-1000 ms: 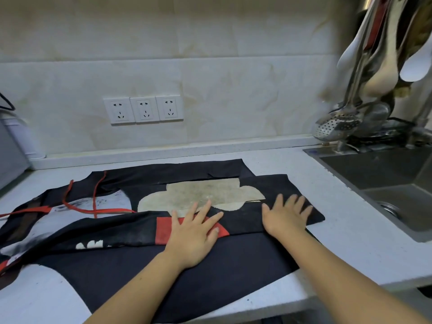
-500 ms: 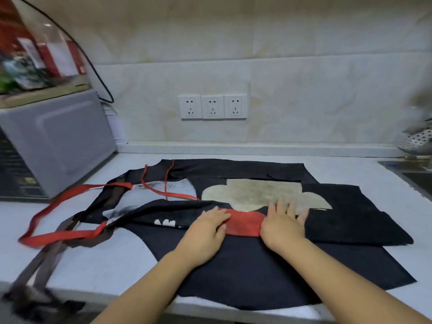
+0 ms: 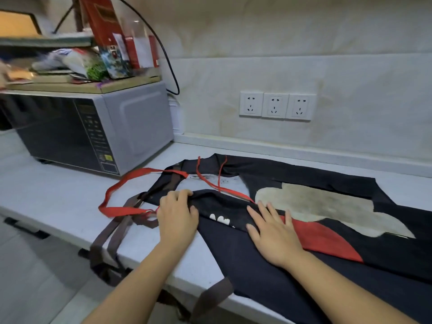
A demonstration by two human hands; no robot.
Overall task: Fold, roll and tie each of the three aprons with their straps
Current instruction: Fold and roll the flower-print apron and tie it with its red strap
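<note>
The left hand [image 3: 177, 216] curls its fingers over the fold of the dark apron [image 3: 252, 277]. The right hand [image 3: 273, 232] lies flat beside it, fingers spread. The apron lies on the counter [image 3: 58, 202] under both hands. One red strap [image 3: 121, 211] loops left of the left hand, and two brown straps [image 3: 99, 239] hang below it. Three sockets [image 3: 275, 105] sit beyond the right hand.

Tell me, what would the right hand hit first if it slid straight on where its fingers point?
Probably the thin red strap, lying on the apron just beyond the fingertips of the right hand.
</note>
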